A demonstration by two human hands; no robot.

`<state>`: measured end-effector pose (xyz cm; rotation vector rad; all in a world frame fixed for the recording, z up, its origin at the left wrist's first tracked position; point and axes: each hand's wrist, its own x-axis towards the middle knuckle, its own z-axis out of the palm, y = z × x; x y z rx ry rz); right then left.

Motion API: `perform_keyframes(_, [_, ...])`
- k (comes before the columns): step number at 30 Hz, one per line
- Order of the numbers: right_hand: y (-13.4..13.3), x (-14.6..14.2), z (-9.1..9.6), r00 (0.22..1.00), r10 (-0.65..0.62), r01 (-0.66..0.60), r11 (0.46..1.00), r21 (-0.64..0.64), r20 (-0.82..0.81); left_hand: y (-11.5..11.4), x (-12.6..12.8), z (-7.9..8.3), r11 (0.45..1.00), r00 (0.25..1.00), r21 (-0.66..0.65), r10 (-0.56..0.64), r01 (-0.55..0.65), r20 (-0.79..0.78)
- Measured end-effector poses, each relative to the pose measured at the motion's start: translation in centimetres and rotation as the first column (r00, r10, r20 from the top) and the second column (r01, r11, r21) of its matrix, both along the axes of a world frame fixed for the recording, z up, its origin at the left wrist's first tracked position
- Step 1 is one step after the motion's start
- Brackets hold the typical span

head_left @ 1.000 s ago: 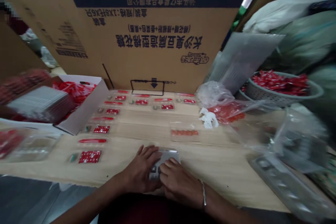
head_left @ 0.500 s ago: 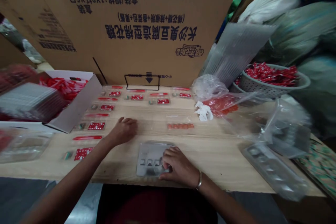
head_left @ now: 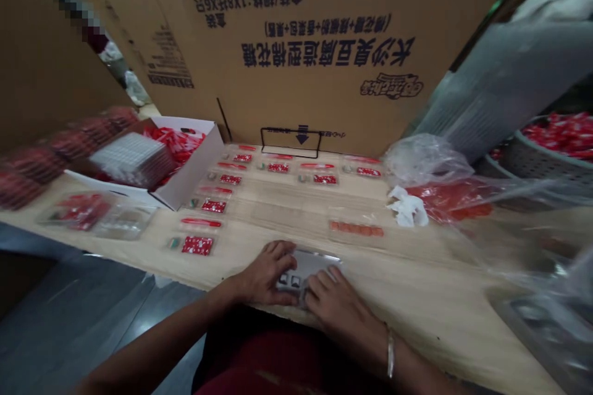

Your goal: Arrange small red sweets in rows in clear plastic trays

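Observation:
A clear plastic tray (head_left: 317,260) holding a row of small dark square pieces lies near the table's front edge. Around its left side my left hand (head_left: 269,274) is closed, thumb low and fingers at the upper part. My right hand (head_left: 340,302) bends its fingers over the right part of the tray, and what lies under those fingertips is hidden. Just beyond the tray is a clear pack with a row of orange pieces (head_left: 356,228). Farther left sit several packs with red spotted sachets (head_left: 197,245) and red sticks (head_left: 201,222).
A white box (head_left: 194,166) with red packets and stacked clear trays (head_left: 134,160) stands left. Behind rises a big printed carton (head_left: 319,92). On the right are a crumpled white tissue (head_left: 407,207), a plastic bag with orange contents (head_left: 445,200) and a basket of red sachets (head_left: 551,163).
My left hand has come from beyond the tray down onto its left side. My right hand stays at the tray's right part. The view has shifted left.

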<state>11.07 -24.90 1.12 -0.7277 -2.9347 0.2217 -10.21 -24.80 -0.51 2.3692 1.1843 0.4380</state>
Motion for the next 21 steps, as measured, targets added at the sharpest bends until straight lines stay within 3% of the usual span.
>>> perform_keyframes(3, [-0.6, -1.7, -0.7, 0.995, 0.097, -0.096, 0.994, 0.045, -0.006, -0.2, -0.3, -0.8, 0.996, 0.999, 0.082, -0.029, 0.027, 0.030])
perform_keyframes(6, [0.0, -1.5, 0.6, 0.995, 0.087, -0.084, 0.995, 0.055, -0.055, -0.9, -0.5, -1.1, 0.987, 0.990, 0.148, 0.039, -0.059, 0.137])
perform_keyframes(9, [0.1, 1.6, 3.9, 0.991, -0.002, 0.018, 0.993, 0.121, -0.136, -1.3, -0.8, -0.5, 0.979, 0.964, 0.131, 0.121, -0.156, 0.238])
perform_keyframes(12, [-0.5, 7.2, 5.3, 0.970, -0.166, 0.194, 0.969, 0.151, -0.177, -0.4, -0.5, 0.7, 0.985, 0.982, 0.141, 0.077, -0.102, 0.173])
perform_keyframes(14, [-0.9, 11.4, 3.9, 0.944, -0.289, 0.314, 0.936, 0.160, -0.161, 0.9, 0.5, 1.3, 0.991, 0.999, 0.134, 0.009, -0.016, 0.051])
perform_keyframes(17, [-0.9, 15.7, 0.5, 0.934, -0.352, 0.356, 0.928, 0.111, -0.062, 2.6, 2.5, 1.4, 0.993, 0.992, 0.065, -0.095, 0.100, -0.082])
perform_keyframes(19, [-0.8, 16.1, -0.7, 0.906, -0.420, 0.422, 0.899, 0.114, -0.049, 3.2, 3.6, 1.2, 0.990, 0.986, 0.023, -0.135, 0.137, -0.094])
perform_keyframes(21, [-0.8, 14.2, -0.4, 0.887, -0.450, 0.457, 0.887, 0.062, -0.105, 3.3, 4.2, 0.9, 0.990, 0.986, 0.010, -0.138, 0.140, -0.094])
